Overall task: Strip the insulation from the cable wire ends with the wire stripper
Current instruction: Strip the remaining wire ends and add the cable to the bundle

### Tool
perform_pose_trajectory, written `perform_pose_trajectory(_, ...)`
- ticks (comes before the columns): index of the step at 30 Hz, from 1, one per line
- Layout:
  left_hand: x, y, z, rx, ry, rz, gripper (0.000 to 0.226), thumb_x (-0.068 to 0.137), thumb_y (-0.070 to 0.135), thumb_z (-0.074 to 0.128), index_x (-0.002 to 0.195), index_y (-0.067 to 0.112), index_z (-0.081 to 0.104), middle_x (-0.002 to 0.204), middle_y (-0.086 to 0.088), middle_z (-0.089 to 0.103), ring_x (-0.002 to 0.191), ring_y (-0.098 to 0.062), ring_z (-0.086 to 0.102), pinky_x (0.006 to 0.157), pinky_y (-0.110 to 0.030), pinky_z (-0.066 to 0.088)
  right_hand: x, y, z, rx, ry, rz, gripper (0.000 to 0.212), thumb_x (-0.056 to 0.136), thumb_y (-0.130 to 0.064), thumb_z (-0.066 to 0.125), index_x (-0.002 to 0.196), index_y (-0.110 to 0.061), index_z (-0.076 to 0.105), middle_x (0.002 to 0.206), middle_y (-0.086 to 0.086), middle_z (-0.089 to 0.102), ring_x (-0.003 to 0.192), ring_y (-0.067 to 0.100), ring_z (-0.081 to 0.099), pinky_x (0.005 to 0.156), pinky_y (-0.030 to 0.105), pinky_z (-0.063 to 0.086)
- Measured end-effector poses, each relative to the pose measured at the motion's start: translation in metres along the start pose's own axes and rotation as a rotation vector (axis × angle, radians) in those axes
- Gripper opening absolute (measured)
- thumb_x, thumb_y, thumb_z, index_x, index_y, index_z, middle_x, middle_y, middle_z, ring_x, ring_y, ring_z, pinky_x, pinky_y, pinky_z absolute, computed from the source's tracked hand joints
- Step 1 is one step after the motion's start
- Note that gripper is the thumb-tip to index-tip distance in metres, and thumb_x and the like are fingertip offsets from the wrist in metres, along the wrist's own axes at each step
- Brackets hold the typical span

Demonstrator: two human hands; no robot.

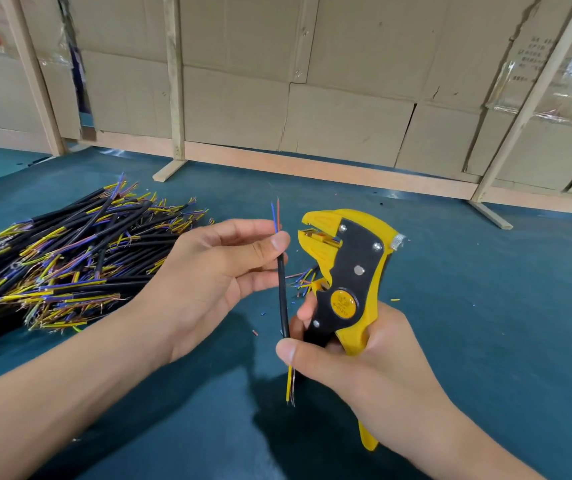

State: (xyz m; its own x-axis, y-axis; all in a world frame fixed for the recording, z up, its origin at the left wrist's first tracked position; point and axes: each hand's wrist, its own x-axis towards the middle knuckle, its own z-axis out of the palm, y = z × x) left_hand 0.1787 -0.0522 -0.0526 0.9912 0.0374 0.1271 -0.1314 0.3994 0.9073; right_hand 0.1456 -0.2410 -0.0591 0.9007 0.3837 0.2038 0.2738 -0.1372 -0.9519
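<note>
The table (485,306) carries everything. Left of the stripper (346,271) lies the pile (69,258) of cables, likely within reach so that pieces swap fast. The right hand (357,355) wraps its fingers round the stripper's handles, head up, jaws apart and facing the cable (283,296), and its thumb also pins the cable's lower end. The left hand (215,278) pinches the cable just left of the stripper, upright, holding the thin wires (275,216) level with the jaws, seemingly for feeding in.
</note>
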Motion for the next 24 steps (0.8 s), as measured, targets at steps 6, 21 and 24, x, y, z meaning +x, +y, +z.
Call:
perform_pose_trajectory(6, -0.005, 0.006, 0.005, -0.138, -0.177, -0.036, 0.013, 0.087, 0.011, 0.065, 0.098, 0.005, 0.068, 0.098, -0.013, 0.07, 0.083, -0.025, 0.071, 0.07, -0.037, 0.059, 0.006, 0.002, -0.004, -0.051, -0.047, -0.01, 0.022, 0.069, -0.027, 0.082, 0.085, -0.027, 0.067, 0.074, -0.005, 0.071, 0.059, 0.01, 0.056, 0.06, 0.02, 0.05)
perform_pose_trajectory(21, -0.006, 0.006, -0.006, 0.482, -0.111, 0.337, 0.006, 0.083, 0.016, 0.057, 0.083, 0.022, 0.057, 0.062, 0.01, 0.046, 0.047, -0.016, 0.024, 0.047, -0.033, 0.018, 0.018, 0.013, -0.019, 0.572, -0.32, 0.04, 0.012, 0.085, -0.005, 0.071, 0.094, -0.005, 0.064, 0.078, 0.019, 0.06, 0.07, 0.035, 0.061, 0.074, 0.05, 0.054)
perform_pose_trajectory(24, -0.007, 0.007, -0.006, 0.466, -0.154, 0.385, 0.009, 0.078, 0.028, 0.061, 0.083, 0.021, 0.06, 0.062, 0.014, 0.049, 0.045, -0.014, 0.025, 0.046, -0.03, 0.019, 0.018, 0.016, -0.019, 0.557, -0.36, 0.03, 0.013, 0.087, -0.004, 0.07, 0.098, -0.004, 0.062, 0.08, 0.02, 0.061, 0.072, 0.035, 0.062, 0.074, 0.051, 0.053)
